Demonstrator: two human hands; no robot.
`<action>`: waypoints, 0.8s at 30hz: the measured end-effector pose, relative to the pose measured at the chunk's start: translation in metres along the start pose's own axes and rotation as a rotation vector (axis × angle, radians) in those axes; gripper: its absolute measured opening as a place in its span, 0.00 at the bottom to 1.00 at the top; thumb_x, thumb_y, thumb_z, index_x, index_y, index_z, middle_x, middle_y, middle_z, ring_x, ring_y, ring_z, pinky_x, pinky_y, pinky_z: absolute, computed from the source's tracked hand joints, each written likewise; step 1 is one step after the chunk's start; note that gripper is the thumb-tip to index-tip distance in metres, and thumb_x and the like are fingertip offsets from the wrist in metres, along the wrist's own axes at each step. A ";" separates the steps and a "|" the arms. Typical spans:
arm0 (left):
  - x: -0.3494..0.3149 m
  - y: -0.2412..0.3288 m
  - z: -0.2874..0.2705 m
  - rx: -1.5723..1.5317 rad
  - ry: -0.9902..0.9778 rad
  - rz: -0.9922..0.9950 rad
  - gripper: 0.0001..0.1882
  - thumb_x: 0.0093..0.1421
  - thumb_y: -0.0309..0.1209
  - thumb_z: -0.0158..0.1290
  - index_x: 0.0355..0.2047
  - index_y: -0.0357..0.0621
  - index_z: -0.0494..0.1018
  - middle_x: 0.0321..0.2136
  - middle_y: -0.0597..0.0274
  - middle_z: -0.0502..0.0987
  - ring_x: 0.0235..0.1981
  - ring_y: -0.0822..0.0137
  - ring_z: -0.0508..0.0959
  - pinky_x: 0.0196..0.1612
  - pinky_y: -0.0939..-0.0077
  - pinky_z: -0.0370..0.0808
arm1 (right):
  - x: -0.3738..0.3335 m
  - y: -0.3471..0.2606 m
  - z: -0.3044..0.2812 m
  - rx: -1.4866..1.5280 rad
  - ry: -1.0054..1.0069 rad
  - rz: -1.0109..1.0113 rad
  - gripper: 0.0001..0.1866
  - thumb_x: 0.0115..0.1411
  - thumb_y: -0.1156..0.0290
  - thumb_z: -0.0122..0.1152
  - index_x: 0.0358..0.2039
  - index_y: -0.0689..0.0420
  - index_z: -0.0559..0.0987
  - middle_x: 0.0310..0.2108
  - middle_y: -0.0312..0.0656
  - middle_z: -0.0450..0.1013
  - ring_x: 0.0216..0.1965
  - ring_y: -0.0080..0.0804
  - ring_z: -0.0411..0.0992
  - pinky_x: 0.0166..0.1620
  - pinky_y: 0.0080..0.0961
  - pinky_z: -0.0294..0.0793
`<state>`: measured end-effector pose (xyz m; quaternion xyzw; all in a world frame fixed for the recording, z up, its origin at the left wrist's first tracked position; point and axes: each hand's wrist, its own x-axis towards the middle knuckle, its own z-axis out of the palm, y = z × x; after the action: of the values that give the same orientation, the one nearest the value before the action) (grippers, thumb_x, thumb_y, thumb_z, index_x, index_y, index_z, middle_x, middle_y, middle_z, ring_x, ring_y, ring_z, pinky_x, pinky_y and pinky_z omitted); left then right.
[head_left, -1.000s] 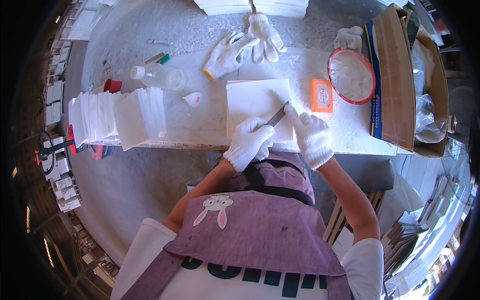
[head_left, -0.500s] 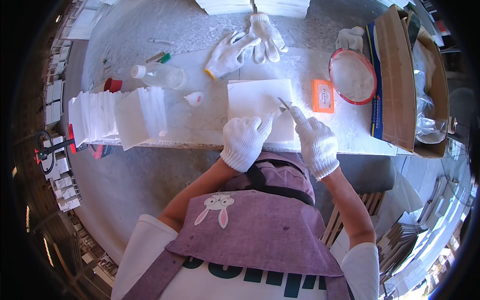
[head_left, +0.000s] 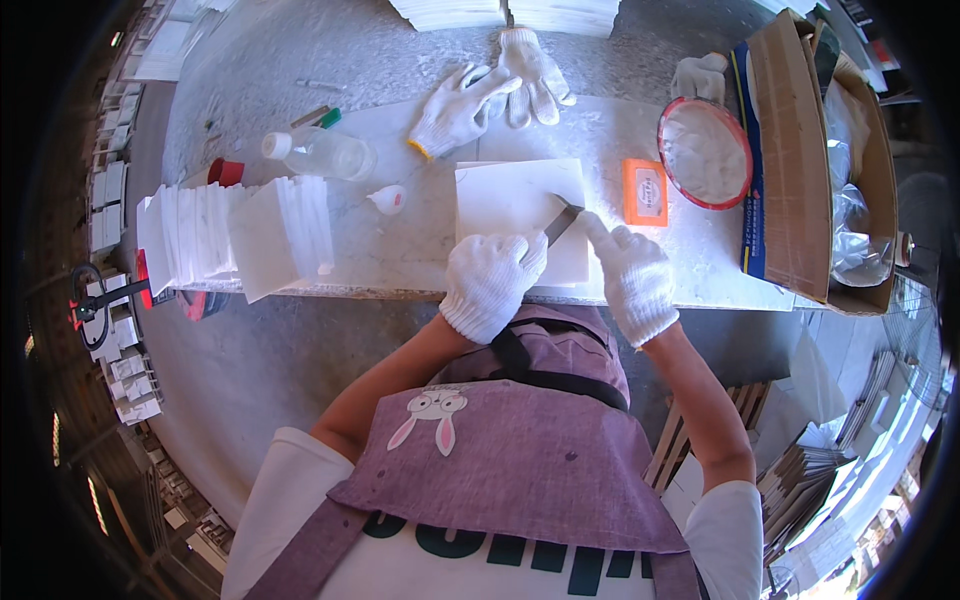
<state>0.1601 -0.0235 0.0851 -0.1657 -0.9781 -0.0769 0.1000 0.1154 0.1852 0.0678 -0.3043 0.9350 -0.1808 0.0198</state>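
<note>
A flat grey metal blade (head_left: 563,225) with a thin bent tip slants over a square white sheet or tile (head_left: 510,200) lying near the table's front edge. My left hand (head_left: 493,287), in a white knit glove, is closed around the blade's lower end, its thumb side toward the metal. My right hand (head_left: 634,280), gloved the same way, has its index finger stretched out to the blade's upper end; the other fingers curl loosely and seem to hold nothing. Beside it lies an orange-and-white packet (head_left: 645,192).
Thin white sheets (head_left: 285,225) stand in a row at the left, near a clear bottle (head_left: 325,156), a red cap (head_left: 226,171) and a small white nozzle (head_left: 388,199). Spare gloves (head_left: 465,108) lie behind. A red-rimmed bowl of white powder (head_left: 703,155) and a cardboard box (head_left: 800,170) are at right.
The metal blade has turned, so its broad side now shows between my hands. My right hand has shifted slightly; my left hand has barely moved.
</note>
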 end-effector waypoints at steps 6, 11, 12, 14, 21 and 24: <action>-0.001 -0.002 0.002 0.006 0.020 0.019 0.18 0.52 0.29 0.57 0.45 0.54 0.78 0.21 0.69 0.67 0.22 0.66 0.71 0.23 0.67 0.66 | -0.006 -0.009 0.005 -0.029 0.039 -0.055 0.30 0.51 0.80 0.54 0.58 0.51 0.73 0.24 0.43 0.69 0.24 0.41 0.72 0.28 0.38 0.73; 0.002 0.000 -0.001 0.006 0.070 0.049 0.16 0.53 0.30 0.60 0.44 0.51 0.78 0.21 0.68 0.69 0.21 0.64 0.72 0.22 0.66 0.66 | -0.002 0.009 0.002 -0.077 -0.003 -0.011 0.32 0.51 0.80 0.55 0.60 0.53 0.70 0.26 0.43 0.71 0.27 0.41 0.73 0.31 0.38 0.74; 0.003 0.001 -0.003 -0.073 0.069 0.017 0.15 0.53 0.29 0.60 0.43 0.50 0.79 0.22 0.67 0.71 0.20 0.63 0.73 0.22 0.66 0.67 | -0.004 0.010 0.001 -0.012 0.045 0.016 0.31 0.52 0.80 0.55 0.59 0.54 0.70 0.27 0.43 0.71 0.28 0.42 0.73 0.31 0.38 0.74; 0.001 -0.001 -0.007 -0.230 0.068 -0.056 0.14 0.54 0.27 0.61 0.42 0.46 0.79 0.24 0.65 0.74 0.20 0.61 0.74 0.23 0.65 0.69 | -0.004 0.012 -0.005 0.121 0.138 0.064 0.27 0.54 0.81 0.54 0.57 0.56 0.72 0.28 0.43 0.73 0.30 0.42 0.74 0.32 0.38 0.74; -0.017 0.014 -0.018 -1.214 -0.021 -0.830 0.10 0.63 0.24 0.55 0.45 0.35 0.76 0.27 0.62 0.78 0.23 0.74 0.76 0.26 0.79 0.73 | -0.002 0.097 -0.050 0.223 0.233 0.618 0.14 0.64 0.69 0.54 0.47 0.57 0.81 0.41 0.51 0.79 0.42 0.43 0.78 0.47 0.32 0.75; -0.003 0.027 -0.022 -1.515 -0.233 -0.954 0.13 0.66 0.26 0.52 0.49 0.34 0.73 0.27 0.59 0.78 0.22 0.75 0.76 0.25 0.83 0.73 | 0.012 0.120 -0.038 0.120 0.220 0.593 0.16 0.65 0.65 0.51 0.49 0.55 0.81 0.42 0.51 0.78 0.43 0.44 0.77 0.49 0.34 0.74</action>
<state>0.1757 -0.0036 0.1090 0.2292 -0.6341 -0.7167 -0.1782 0.0332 0.2807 0.0618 0.0047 0.9672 -0.2537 -0.0116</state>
